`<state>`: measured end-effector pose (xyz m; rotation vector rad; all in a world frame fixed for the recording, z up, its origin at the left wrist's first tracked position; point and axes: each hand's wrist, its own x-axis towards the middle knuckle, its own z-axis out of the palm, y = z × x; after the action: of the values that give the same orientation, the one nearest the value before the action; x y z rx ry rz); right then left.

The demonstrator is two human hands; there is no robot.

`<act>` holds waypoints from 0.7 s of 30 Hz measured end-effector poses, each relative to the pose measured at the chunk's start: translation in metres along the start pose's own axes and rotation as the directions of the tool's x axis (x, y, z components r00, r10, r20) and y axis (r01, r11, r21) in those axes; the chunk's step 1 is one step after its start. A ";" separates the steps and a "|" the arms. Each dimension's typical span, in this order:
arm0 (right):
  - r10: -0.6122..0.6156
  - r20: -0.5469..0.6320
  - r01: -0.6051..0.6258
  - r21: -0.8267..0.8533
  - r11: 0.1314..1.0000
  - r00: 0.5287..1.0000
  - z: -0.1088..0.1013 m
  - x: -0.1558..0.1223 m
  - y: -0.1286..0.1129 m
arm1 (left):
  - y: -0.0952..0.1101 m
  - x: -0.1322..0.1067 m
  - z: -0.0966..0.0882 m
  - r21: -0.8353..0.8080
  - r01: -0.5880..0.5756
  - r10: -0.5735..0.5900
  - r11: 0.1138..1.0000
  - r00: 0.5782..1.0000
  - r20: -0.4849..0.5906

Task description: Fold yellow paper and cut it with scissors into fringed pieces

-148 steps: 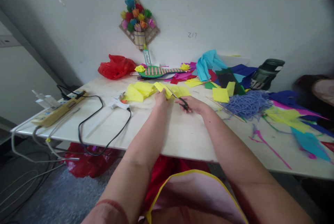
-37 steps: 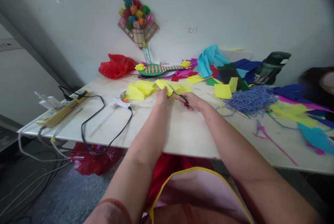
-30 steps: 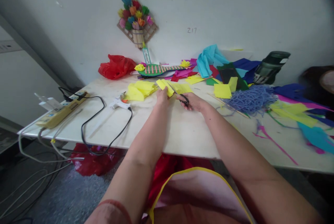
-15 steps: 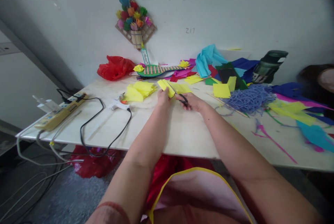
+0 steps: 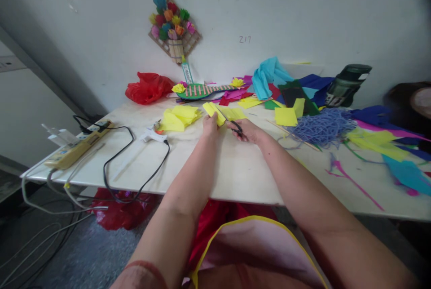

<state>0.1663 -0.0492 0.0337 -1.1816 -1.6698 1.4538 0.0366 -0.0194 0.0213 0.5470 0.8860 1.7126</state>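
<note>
On the counter, far middle, just short of the paper heaps: left hand pinched shut on the folded yellow paper, which is raised slightly off the surface; right hand closed through the handles of the scissors, blades pointing at the paper's right edge; blade opening too small to tell; hands near each other, not touching.

Risks, judged, largest item first:
- black cable loops across the counter left of the left forearm; a sweep of that arm could snag it and drag the glue gun;
- yellow heap lies just beside the held piece; a stray layer could be caught by the blades;
- folded layers could slide in the pinch, which would give an uneven cut;
- left fingertips sit close to the blades, so a nick is possible if the paper is fed too far.

Counts:
- counter 1;
- red bags 2, one by the wall, one below the counter;
- blue yarn tangle 1;
- power strip 1;
- dark bottle 1;
- glue gun 1;
- hands 2;
- scissors 1;
- folded yellow paper in hand 1;
- loose coloured sheets overlap too much to count.
</note>
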 end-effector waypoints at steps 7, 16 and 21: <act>-0.020 0.007 0.020 0.009 1.000 1.000 0.001 -0.002 -0.001 | -0.001 0.003 -0.002 0.000 -0.009 0.009 1.000 1.000 0.018; -0.046 0.015 0.046 -0.008 0.999 0.999 0.001 -0.001 0.000 | 0.001 0.002 -0.003 0.004 0.020 -0.020 1.000 1.000 -0.003; -0.038 0.010 0.038 -0.009 0.999 0.999 0.001 0.002 0.003 | 0.005 0.000 -0.001 -0.013 0.032 -0.032 0.999 0.999 -0.009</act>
<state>0.1648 -0.0476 0.0301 -1.1436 -1.6982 1.4319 0.0329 -0.0201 0.0245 0.5140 0.8850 1.6917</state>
